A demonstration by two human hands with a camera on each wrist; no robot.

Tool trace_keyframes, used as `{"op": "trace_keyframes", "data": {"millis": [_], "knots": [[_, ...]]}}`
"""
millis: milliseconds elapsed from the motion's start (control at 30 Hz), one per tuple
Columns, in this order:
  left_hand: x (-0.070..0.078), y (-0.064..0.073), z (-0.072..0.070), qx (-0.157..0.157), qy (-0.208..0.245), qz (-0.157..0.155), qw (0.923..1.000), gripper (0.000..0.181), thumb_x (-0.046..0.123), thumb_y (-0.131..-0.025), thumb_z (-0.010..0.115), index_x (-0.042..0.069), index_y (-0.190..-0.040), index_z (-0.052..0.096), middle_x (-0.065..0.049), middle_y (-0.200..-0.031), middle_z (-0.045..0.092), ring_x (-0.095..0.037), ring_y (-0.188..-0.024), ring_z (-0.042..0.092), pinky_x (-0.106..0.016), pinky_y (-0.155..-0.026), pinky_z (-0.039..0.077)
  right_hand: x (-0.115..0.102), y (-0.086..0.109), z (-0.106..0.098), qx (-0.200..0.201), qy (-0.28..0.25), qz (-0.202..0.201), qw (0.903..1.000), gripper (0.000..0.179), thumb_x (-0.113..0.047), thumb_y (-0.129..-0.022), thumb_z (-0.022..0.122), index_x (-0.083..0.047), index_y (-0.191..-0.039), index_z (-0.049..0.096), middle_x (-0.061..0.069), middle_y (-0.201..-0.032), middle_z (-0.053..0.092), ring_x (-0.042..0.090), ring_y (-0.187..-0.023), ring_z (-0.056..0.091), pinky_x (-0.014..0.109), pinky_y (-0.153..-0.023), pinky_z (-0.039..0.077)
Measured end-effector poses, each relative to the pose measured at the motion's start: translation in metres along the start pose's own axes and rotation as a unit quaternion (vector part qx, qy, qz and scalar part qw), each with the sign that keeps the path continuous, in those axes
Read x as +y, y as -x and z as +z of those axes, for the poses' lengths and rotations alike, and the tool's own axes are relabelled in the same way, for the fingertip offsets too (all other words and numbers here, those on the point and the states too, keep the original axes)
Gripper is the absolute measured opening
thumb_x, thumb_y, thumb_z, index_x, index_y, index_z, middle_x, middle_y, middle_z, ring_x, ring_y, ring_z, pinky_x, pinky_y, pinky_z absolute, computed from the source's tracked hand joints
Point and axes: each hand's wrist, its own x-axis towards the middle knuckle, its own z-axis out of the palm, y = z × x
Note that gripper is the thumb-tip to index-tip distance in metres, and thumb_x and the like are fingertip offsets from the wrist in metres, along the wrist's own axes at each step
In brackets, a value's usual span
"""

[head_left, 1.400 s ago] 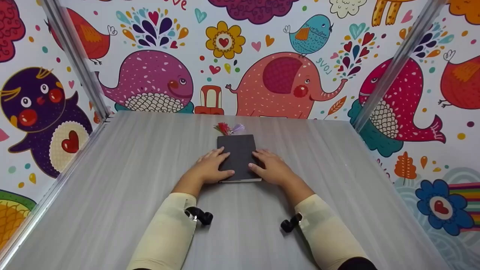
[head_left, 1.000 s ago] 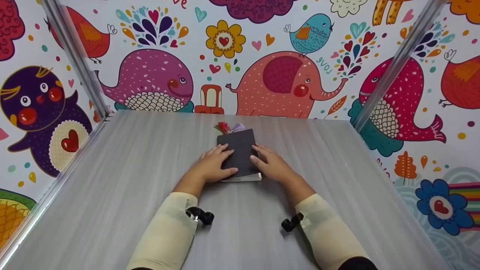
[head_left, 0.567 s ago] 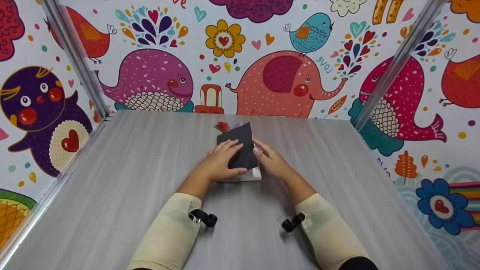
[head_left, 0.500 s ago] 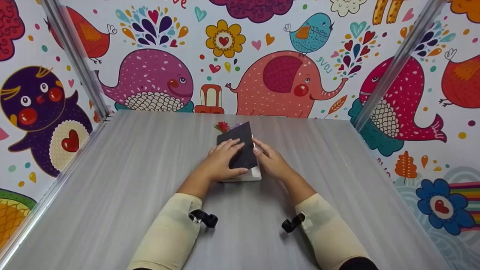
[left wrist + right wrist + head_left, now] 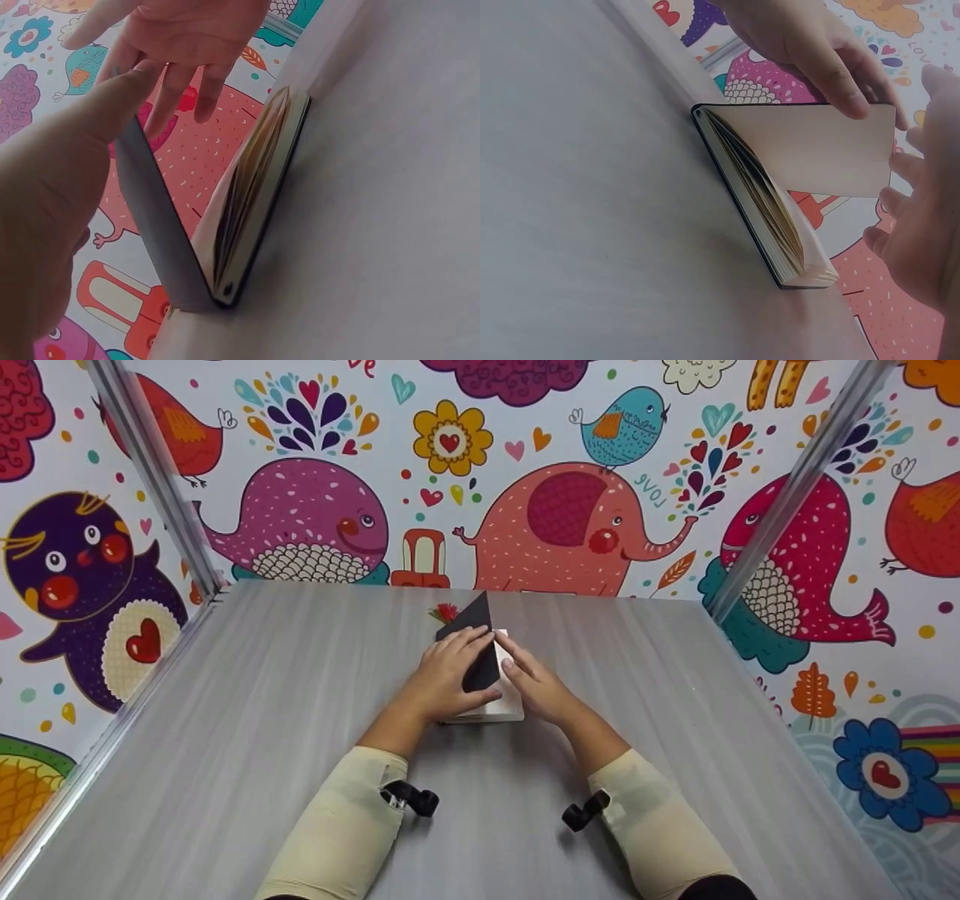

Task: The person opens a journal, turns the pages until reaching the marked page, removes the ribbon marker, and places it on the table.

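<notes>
A dark-covered notebook [image 5: 511,703] lies on the grey table, its front cover [image 5: 480,669] raised steeply and leaning left. My left hand [image 5: 442,675] pinches that cover: the thumb lies on its pale inner face, the fingers behind it, as the right wrist view shows. Fingertips of my right hand [image 5: 546,688] are right at the cover's free edge, the fingers fairly straight. Between cover and back, the cream pages [image 5: 757,202] fan slightly apart, with a darker gap among them. A red artificial flower or tassel [image 5: 446,612] peeks out behind the notebook's top left.
The grey table [image 5: 285,660] is bordered at the back by a wall [image 5: 517,435] printed with cartoon animals. Metal posts [image 5: 161,480] stand at both rear corners. Black wrist mounts [image 5: 411,797] stick out from both pale sleeves [image 5: 337,825].
The cover has swung up from lying flat to steeply raised, baring the white page beneath. My left hand has moved right and up with it; my right fingers have followed the cover's edge leftward.
</notes>
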Motion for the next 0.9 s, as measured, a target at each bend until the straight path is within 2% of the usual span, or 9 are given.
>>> {"op": "trace_keyframes", "data": {"millis": [133, 267, 433, 667, 900], "knots": [[0.0, 0.0, -0.005, 0.013, 0.002, 0.004, 0.9999, 0.09, 0.055, -0.092, 0.079, 0.026, -0.167, 0.039, 0.002, -0.174, 0.04, -0.029, -0.161, 0.039, -0.064, -0.129, 0.033, 0.0, -0.001, 0.001, 0.001, -0.002, -0.011, 0.9999, 0.057, -0.035, -0.115, 0.044, -0.025, -0.17, 0.033, -0.002, -0.177, 0.032, 0.027, -0.168, 0.022, 0.062, -0.134, 0.02], [-0.001, 0.0, -0.014, 0.021, -0.006, 0.004, 0.9998, 0.091, 0.05, -0.091, 0.081, 0.028, -0.168, 0.038, 0.003, -0.174, 0.039, -0.029, -0.161, 0.037, -0.066, -0.128, 0.034, 0.002, -0.002, 0.002, 0.012, 0.014, 0.004, 0.9998, 0.058, -0.041, -0.115, 0.045, -0.029, -0.17, 0.033, -0.004, -0.177, 0.032, 0.026, -0.168, 0.023, 0.058, -0.135, 0.022], [-0.004, 0.002, -0.023, 0.025, -0.009, 0.008, 0.9996, 0.094, 0.042, -0.09, 0.083, 0.029, -0.169, 0.034, 0.0, -0.175, 0.038, -0.029, -0.162, 0.036, -0.065, -0.129, 0.031, 0.012, -0.004, 0.003, 0.012, 0.088, 0.03, 0.9956, 0.068, -0.044, -0.11, 0.057, -0.026, -0.17, 0.033, 0.006, -0.178, 0.03, 0.032, -0.167, 0.023, 0.058, -0.136, 0.02], [-0.006, 0.003, -0.029, 0.03, -0.022, 0.03, 0.9988, 0.094, 0.033, -0.09, 0.081, 0.029, -0.17, 0.032, 0.002, -0.176, 0.035, -0.027, -0.163, 0.034, -0.062, -0.13, 0.03, 0.029, -0.004, 0.005, -0.031, 0.236, 0.028, 0.971, 0.081, -0.049, -0.103, 0.066, -0.019, -0.171, 0.031, 0.005, -0.18, 0.025, 0.038, -0.168, 0.018, 0.064, -0.135, 0.017], [-0.006, 0.004, -0.039, 0.031, -0.045, 0.026, 0.9982, 0.091, 0.022, -0.088, 0.076, 0.026, -0.169, 0.034, 0.002, -0.177, 0.033, -0.028, -0.164, 0.031, -0.062, -0.132, 0.027, 0.035, -0.002, 0.009, -0.057, 0.303, 0.054, 0.9498, 0.084, -0.051, -0.102, 0.068, -0.019, -0.17, 0.031, 0.004, -0.181, 0.022, 0.04, -0.168, 0.017, 0.074, -0.13, 0.018]]}}
